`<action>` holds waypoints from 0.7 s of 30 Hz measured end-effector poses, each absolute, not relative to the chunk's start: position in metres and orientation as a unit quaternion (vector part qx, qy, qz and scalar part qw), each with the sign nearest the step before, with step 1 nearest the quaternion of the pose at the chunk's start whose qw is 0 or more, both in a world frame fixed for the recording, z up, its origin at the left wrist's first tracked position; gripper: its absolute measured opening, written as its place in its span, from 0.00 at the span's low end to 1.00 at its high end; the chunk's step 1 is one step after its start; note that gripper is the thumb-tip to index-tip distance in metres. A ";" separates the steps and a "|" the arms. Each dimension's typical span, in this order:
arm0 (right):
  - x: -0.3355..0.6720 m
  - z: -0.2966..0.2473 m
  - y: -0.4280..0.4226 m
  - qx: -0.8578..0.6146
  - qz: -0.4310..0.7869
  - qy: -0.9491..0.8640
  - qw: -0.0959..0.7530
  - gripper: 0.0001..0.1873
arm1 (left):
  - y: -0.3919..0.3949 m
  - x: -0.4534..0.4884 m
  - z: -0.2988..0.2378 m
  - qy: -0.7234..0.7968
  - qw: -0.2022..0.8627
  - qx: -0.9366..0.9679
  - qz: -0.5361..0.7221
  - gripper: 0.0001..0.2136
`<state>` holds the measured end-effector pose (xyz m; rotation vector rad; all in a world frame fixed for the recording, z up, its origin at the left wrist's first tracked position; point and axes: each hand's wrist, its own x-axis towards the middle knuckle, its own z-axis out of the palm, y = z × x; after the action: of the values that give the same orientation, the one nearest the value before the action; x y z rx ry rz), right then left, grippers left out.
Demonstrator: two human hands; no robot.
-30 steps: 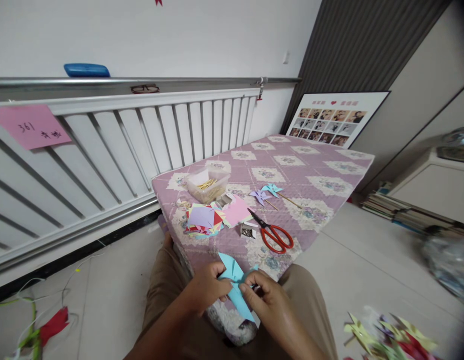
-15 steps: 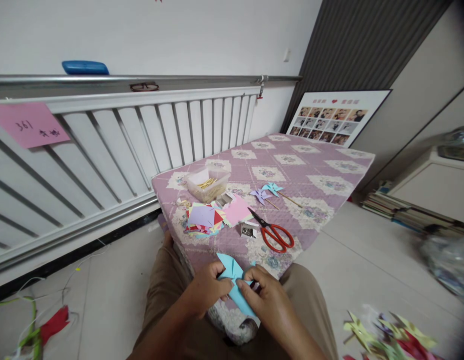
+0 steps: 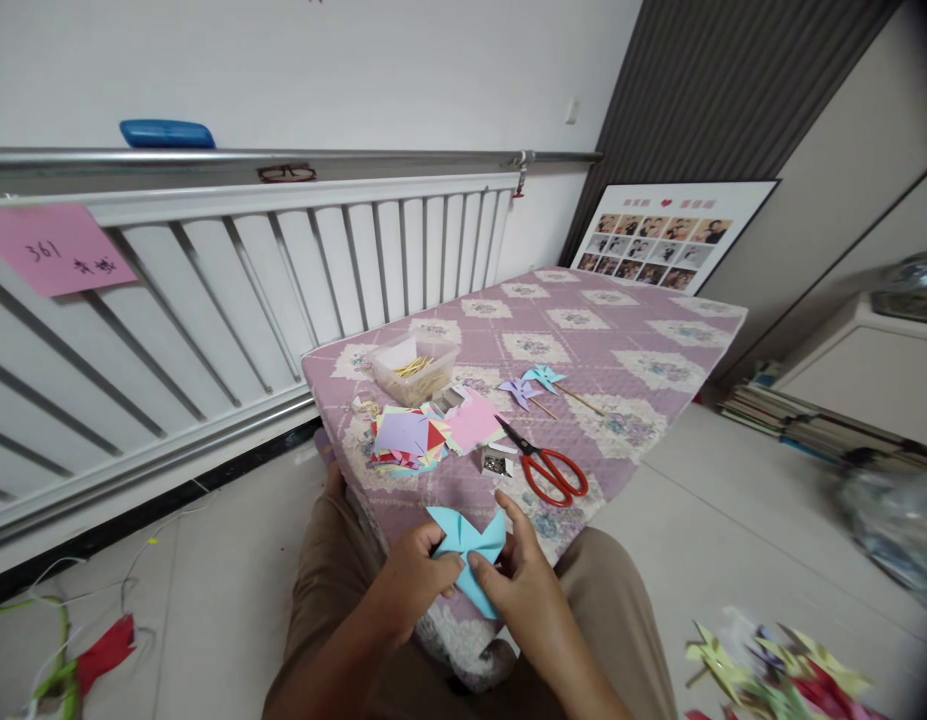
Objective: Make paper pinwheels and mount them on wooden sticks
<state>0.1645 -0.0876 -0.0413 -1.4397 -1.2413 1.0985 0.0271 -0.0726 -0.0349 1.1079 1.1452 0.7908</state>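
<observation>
A light blue paper pinwheel [image 3: 469,545], its corners folded in towards the centre, is held over the near edge of the table. My left hand [image 3: 418,575] pinches its left side, thumb on top near the middle. My right hand [image 3: 519,575] grips the right side with its thumb pressed by the centre, the index finger raised off the paper. Just beyond lie red-handled scissors [image 3: 553,475] and a small box of metal pins [image 3: 497,461]. To the left is a stack of coloured paper squares [image 3: 403,432].
On the floral cloth [image 3: 538,346] stand a plastic tub [image 3: 414,368] of thin sticks and two pinwheels, one purple [image 3: 519,392], one blue [image 3: 545,377]. More pinwheels [image 3: 782,670] lie on the floor at right. A white radiator [image 3: 320,265] runs along the left.
My right index finger has lifted off the paper and straightened. The pinwheel's right corner now shows open beside it. My left hand keeps its pinch.
</observation>
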 end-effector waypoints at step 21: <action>0.162 -0.030 -0.081 -0.590 0.498 -0.470 0.427 0.41 | -0.066 0.020 -0.040 0.463 0.680 0.480 0.304 0.10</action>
<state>0.1624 -0.0814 -0.0300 -1.4751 -1.1732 1.2454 0.0196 -0.0660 -0.0395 1.0779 1.0389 0.6825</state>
